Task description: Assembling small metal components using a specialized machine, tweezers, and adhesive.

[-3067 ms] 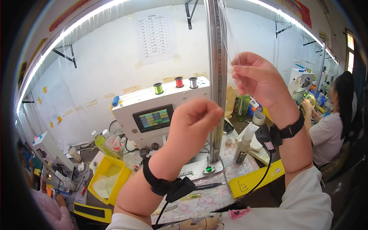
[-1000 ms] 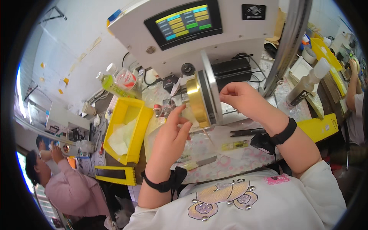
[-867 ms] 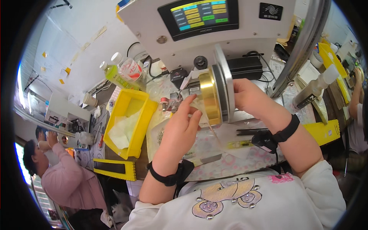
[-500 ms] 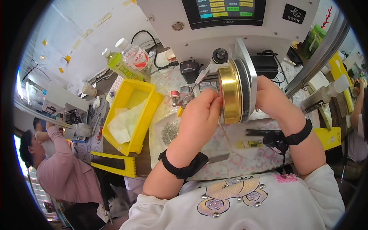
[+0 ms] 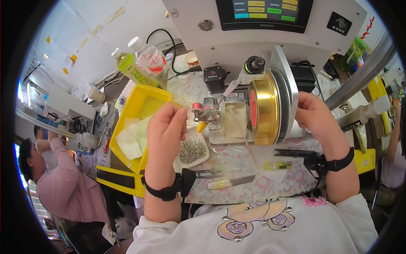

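My left hand is raised beside a small clamp fitting with a red spool. Its thumb and forefinger are pinched together; whatever is between them is too fine to make out. Below it a white dish holds many small silvery metal pieces. My right hand reaches to the back of the upright metal plate, fingers curled and their tips hidden. On the plate's other side sits a shiny gold drum with a red face, under a small arm with a black knob.
A machine with a screen stands behind. At left are a yellow bin with white tissue, and two bottles. A knife-like blade, tweezers and a thin stick lie in front. A co-worker sits far left.
My left hand has moved left, away from the gold drum's face to beside the red spool, still pinched. My right hand stays behind the plate. The view has shifted slightly.
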`<state>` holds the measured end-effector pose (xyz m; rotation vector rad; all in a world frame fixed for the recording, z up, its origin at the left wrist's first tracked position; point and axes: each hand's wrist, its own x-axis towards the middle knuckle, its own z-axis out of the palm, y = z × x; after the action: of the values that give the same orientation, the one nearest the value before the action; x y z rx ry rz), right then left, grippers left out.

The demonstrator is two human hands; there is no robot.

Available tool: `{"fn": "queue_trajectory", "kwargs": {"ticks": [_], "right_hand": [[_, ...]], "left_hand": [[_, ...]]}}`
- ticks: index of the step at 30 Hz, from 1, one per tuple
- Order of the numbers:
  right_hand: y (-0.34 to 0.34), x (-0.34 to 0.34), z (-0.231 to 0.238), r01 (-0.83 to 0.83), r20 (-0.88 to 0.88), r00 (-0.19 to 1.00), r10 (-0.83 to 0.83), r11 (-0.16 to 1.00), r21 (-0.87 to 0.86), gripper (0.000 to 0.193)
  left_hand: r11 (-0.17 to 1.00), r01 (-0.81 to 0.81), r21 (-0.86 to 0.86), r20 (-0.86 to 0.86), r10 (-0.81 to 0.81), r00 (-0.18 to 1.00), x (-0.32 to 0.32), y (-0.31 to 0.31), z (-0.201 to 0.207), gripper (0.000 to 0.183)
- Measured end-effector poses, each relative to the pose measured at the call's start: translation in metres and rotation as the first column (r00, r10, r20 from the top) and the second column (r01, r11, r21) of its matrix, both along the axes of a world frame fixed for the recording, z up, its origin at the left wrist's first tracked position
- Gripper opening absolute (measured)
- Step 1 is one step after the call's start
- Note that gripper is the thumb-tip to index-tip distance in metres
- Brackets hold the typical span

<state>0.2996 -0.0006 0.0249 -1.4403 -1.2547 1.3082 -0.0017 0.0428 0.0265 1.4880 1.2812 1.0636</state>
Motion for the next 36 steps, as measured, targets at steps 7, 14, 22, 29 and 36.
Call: {"fn": "queue_trajectory", "kwargs": {"ticks": [7,14,22,29,36], "right_hand": [[0.004,0.003,-0.007,0.043,0.096,0.994,-0.047,0.998,0.048,0.014],[-0.002,0.009,-0.001,0.085,0.190,0.978,-0.085,0.996,0.008,0.012],[-0.046,0.057,0.010,-0.131,0.413,0.910,0.036,0.970,0.205,0.012],[-0.079,0.116,0.011,0.264,0.294,0.888,-0.353,0.916,0.301,0.011],[-0.062,0.122,0.007,0.261,0.334,0.848,-0.412,0.872,0.413,0.010]], "left_hand": [[0.997,0.061,-0.041,0.065,-0.058,0.996,0.000,0.016,-0.004,0.019],[0.925,0.249,-0.288,0.455,-0.096,0.885,0.001,0.020,-0.026,0.015],[0.952,0.113,-0.284,0.379,0.003,0.925,-0.011,0.014,-0.024,0.011],[0.954,0.142,-0.265,0.400,-0.025,0.916,-0.003,0.019,-0.023,0.012],[0.951,0.147,-0.273,0.435,-0.014,0.900,0.003,0.015,-0.022,0.011]]}}
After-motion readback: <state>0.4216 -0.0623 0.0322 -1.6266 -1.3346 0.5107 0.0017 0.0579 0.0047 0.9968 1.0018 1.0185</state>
